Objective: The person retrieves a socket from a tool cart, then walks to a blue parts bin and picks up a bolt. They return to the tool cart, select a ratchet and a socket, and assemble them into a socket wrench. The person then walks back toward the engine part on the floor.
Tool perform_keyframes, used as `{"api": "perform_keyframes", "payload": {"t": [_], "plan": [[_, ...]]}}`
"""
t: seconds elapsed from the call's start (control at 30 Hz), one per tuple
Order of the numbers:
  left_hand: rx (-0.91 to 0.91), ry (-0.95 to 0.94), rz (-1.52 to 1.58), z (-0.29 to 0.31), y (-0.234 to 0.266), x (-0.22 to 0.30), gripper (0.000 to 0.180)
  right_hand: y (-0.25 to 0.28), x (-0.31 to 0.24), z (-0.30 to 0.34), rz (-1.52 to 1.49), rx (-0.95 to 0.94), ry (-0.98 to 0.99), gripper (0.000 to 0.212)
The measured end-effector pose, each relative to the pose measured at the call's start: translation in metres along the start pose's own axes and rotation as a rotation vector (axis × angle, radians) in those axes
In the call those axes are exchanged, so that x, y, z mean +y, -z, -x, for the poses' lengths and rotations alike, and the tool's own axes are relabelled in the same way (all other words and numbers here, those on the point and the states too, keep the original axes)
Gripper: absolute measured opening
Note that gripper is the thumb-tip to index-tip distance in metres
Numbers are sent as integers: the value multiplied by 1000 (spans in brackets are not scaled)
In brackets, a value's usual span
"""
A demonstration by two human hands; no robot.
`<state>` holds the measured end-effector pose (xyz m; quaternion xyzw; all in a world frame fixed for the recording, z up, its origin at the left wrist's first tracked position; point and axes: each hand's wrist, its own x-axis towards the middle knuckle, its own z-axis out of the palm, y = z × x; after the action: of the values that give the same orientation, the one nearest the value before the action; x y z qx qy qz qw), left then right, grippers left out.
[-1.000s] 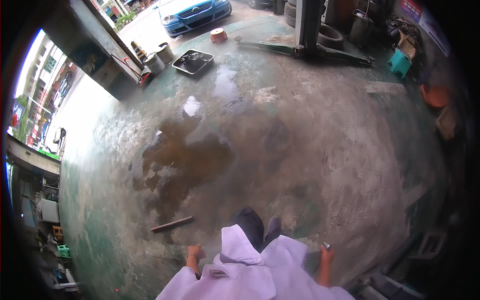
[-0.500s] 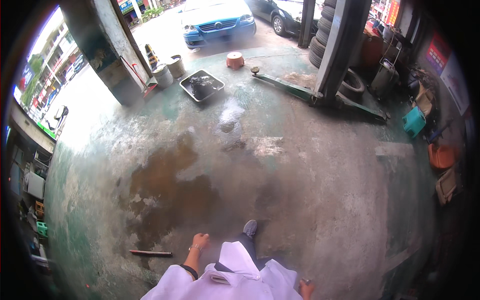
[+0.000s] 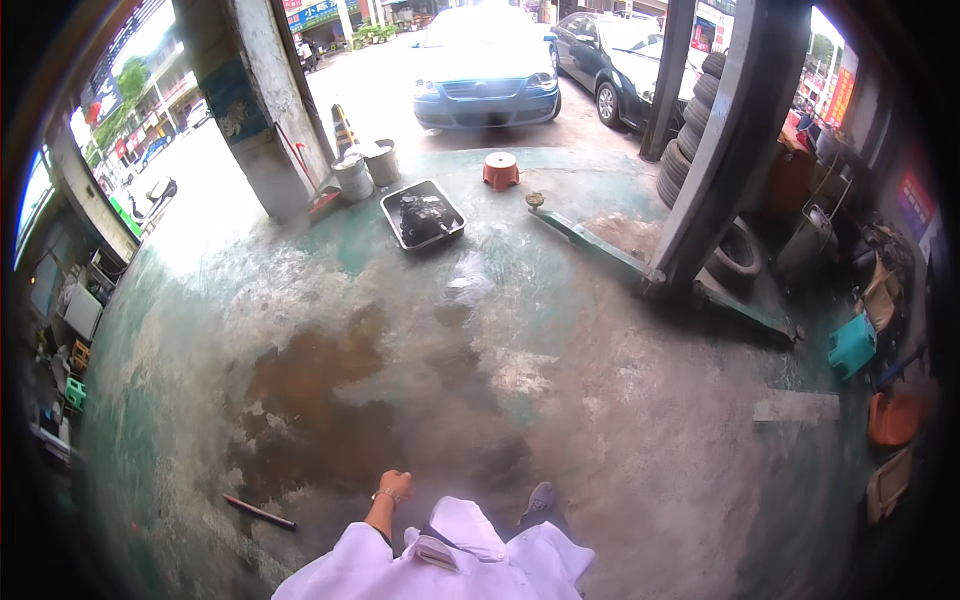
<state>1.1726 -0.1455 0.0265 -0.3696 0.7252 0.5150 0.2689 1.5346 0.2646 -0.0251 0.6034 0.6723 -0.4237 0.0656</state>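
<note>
My left hand point(image 3: 396, 486), with a band at the wrist, hangs in front of my light lilac shirt point(image 3: 445, 560). Its fingers curl inward, and nothing shows in them. My right hand is out of sight. On the floor to the left of that hand lies a thin dark rod point(image 3: 260, 512), apart from it. One grey shoe point(image 3: 541, 497) shows ahead of my shirt. Farther off, a pale-rimmed tray point(image 3: 389, 222) holds a dark, glossy part point(image 3: 424, 214) whose kind I cannot make out.
A brown wet patch point(image 3: 310, 385) spreads over the floor. Ahead stand an orange stool point(image 3: 501, 176), buckets point(image 3: 353, 180) and a blue car point(image 3: 487, 95). A green lift arm point(image 3: 597, 243) reaches out from a post point(image 3: 735, 150) at the right, near stacked tyres point(image 3: 688, 135).
My view has shifted, so the tray, stool and cars sit lower and farther right in the picture. My right hand has gone out of view. My left hand stays beside my shirt.
</note>
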Motion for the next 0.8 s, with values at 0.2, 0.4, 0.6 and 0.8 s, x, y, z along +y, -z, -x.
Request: {"api": "perform_keyframes", "payload": {"t": [0.2, 0.4, 0.6, 0.8], "plan": [[-17, 180, 65, 38, -50, 1, 26, 46, -66, -195, -126, 81, 46, 21], [142, 302, 91, 21, -76, 33, 30, 67, -154, -342, -275, 114, 336, 14], [39, 282, 102, -62, -125, 130, 30, 26, -196, -351, -52, 80, 363, 15], [-1, 106, 85, -142, -154, 275, 32, -5, -299, -261, 98, -36, 134, 19]]}}
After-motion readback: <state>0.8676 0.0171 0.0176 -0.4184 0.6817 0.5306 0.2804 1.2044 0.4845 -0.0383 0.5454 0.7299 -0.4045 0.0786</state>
